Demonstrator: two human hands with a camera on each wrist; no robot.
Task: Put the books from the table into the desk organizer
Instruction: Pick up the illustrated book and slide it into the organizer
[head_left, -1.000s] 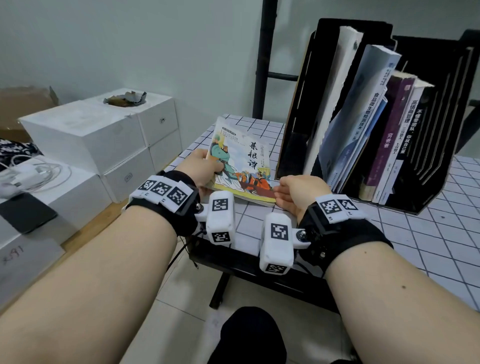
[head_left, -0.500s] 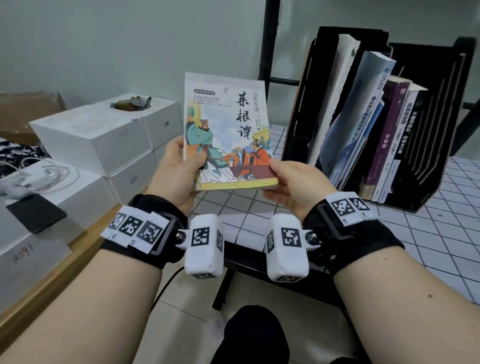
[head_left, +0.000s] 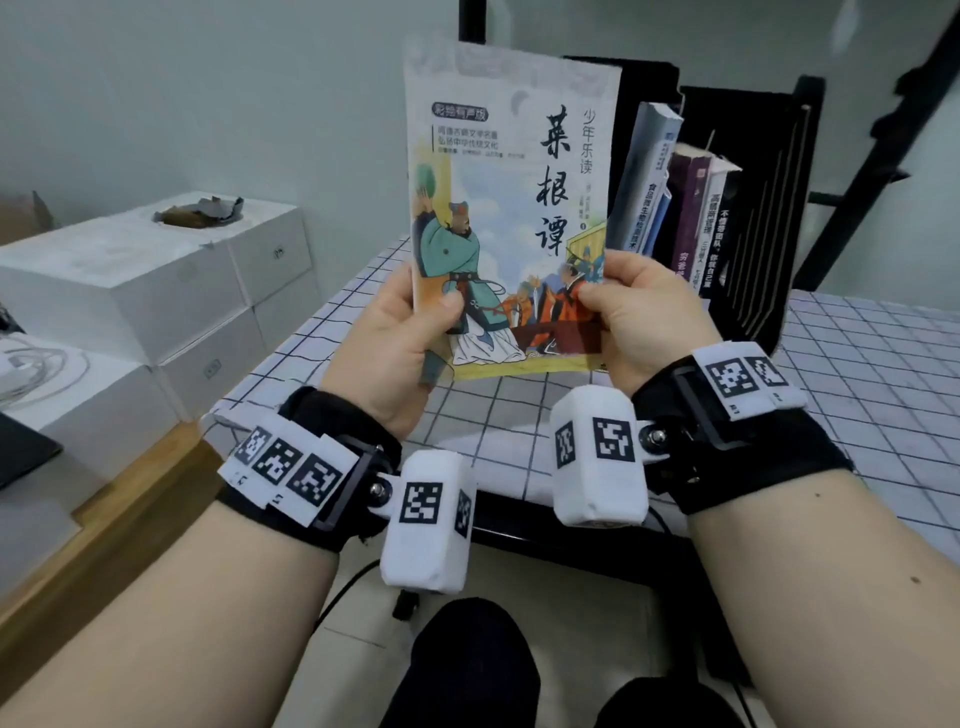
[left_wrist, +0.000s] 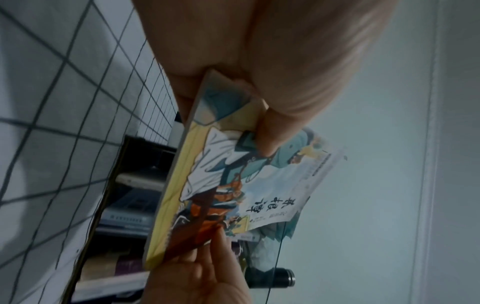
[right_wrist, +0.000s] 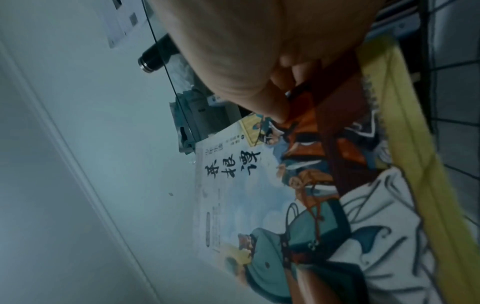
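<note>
An illustrated paperback book (head_left: 511, 208) stands upright in the air above the table's near edge, cover toward me. My left hand (head_left: 410, 322) grips its lower left corner, thumb on the cover. My right hand (head_left: 618, 306) pinches its lower right corner. The wrist views show the same book (left_wrist: 233, 181) (right_wrist: 298, 195) held between thumb and fingers. Behind it stands the black desk organizer (head_left: 769, 218) with several books (head_left: 691, 218) leaning in its slots; the raised book hides its left part.
The table (head_left: 872, 374) carries a white cloth with a black grid. White storage boxes (head_left: 156, 280) are stacked to the left on a wooden surface. A black pole (head_left: 470, 21) rises behind the book. My knees show below the table edge.
Both hands lifted the book off the table and tipped it upright, raising it higher and closer to me. It now covers the organizer's left side.
</note>
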